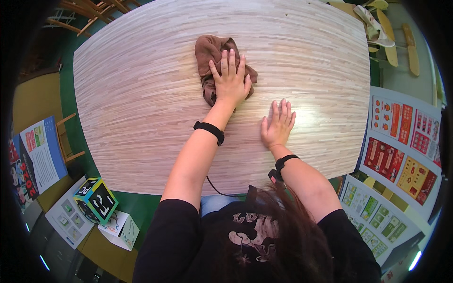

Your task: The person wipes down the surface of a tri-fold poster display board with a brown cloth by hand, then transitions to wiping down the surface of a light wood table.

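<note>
A crumpled brown cloth (208, 53) lies on the light wood-grain table (141, 106), a little beyond its middle. My left hand (230, 83) rests flat on the cloth, palm down with the fingers spread, and hides part of it. Folds of the cloth stick out on both sides of the hand. Nearer to me and to the right, my right hand (277, 127) lies palm down on the bare tabletop, fingers a little apart, touching no object but the table. Each wrist wears a black strap.
A thin black cable (221, 192) runs along the table's near edge. Printed boards (393, 141) stand at the right, more at the left. Cube-shaped boxes (101, 200) sit at the lower left. Wooden furniture (95, 12) stands past the far left corner, chairs (387, 35) at the far right.
</note>
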{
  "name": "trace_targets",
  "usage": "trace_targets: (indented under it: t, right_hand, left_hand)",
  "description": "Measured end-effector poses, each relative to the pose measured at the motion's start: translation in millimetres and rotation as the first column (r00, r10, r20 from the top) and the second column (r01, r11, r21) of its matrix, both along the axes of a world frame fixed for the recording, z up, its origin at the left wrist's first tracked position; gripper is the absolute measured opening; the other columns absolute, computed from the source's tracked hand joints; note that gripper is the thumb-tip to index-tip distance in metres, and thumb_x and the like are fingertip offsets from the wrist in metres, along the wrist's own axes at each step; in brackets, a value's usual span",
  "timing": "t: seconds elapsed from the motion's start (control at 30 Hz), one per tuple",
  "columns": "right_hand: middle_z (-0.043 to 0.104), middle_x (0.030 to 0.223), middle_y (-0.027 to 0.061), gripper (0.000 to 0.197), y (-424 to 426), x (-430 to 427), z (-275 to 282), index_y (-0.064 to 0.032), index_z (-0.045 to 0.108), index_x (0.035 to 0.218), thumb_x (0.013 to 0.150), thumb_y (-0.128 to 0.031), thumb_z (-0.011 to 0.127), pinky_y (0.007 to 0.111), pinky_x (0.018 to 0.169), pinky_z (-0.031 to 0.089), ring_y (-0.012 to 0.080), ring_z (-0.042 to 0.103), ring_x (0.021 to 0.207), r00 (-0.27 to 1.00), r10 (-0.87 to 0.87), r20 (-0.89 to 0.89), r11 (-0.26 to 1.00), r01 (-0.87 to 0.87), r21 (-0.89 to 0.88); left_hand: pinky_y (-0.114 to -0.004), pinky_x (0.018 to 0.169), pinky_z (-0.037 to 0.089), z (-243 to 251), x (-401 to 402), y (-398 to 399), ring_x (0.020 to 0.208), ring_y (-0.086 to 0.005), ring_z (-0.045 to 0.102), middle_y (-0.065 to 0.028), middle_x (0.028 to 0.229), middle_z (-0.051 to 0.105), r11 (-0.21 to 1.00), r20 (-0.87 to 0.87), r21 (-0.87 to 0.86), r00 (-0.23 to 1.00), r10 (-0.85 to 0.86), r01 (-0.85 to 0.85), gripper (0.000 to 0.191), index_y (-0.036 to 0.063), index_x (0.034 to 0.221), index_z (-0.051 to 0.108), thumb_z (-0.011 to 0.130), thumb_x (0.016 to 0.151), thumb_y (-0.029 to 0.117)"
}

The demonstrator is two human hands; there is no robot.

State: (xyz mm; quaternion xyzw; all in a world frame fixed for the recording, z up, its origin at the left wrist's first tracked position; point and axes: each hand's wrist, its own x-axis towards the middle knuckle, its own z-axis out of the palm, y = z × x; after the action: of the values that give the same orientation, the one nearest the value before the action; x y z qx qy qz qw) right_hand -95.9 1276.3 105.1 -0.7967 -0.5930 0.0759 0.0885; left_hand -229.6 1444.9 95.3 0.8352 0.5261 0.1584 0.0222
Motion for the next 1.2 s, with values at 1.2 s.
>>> trace_targets:
  t: [1.2]
  right_hand:
    - [0.031,0.152,0.01,0.061,-3.5,0.6,-2.7,-0.0169,0.041,0.143,0.086,-0.034,0.053,0.05,0.118,0.009,0.0279,0.021,0.144,1.0,0.001,0.028,0.998,-0.003,0.06]
  left_hand:
    - [-0.082,0.096,0.013,-18.0,-190.9,3.8,0.142,-0.0436,0.014,-0.0135,0.15,0.033,0.723,-0.125,0.132,0.712,0.69,-0.678,0.051,0.0189,0.137,0.05,0.049,0.089,0.036]
